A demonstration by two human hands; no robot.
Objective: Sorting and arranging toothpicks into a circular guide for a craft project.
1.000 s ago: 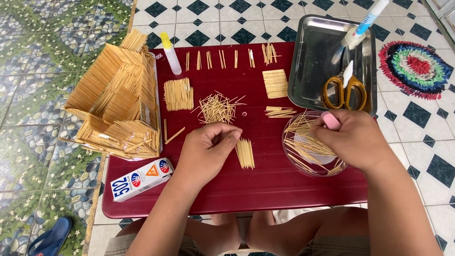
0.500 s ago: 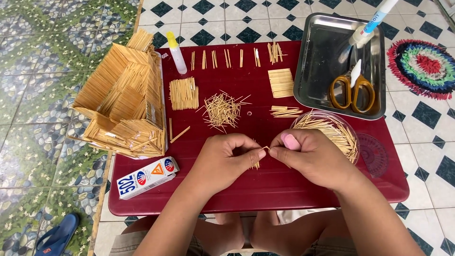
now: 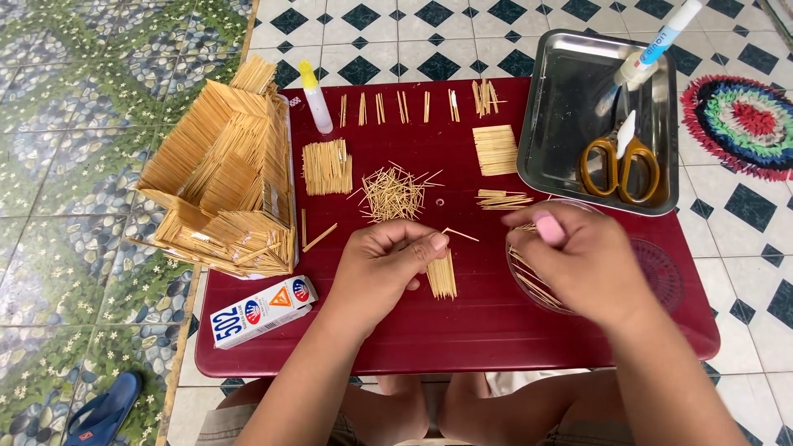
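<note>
My left hand (image 3: 384,264) pinches a single toothpick (image 3: 461,234) that sticks out to the right, just above a small glued row of toothpicks (image 3: 442,279) lying on the red table (image 3: 462,339). To the right, my right hand (image 3: 582,264) rests over a clear round dish of toothpicks (image 3: 529,285), fingers curled down into it and hidden. A loose pile of toothpicks (image 3: 395,192) lies just beyond my left hand.
A toothpick house (image 3: 223,182) stands at the table's left edge, with a glue box (image 3: 263,310) in front and a glue bottle (image 3: 316,99) behind. Flat toothpick panels (image 3: 327,165) lie mid-table. A metal tray (image 3: 570,74) holds scissors (image 3: 619,165) and a tube.
My right hand went from the dish to meet my left hand at the table's middle, then drew back over the dish. My left hand now holds a toothpick.
</note>
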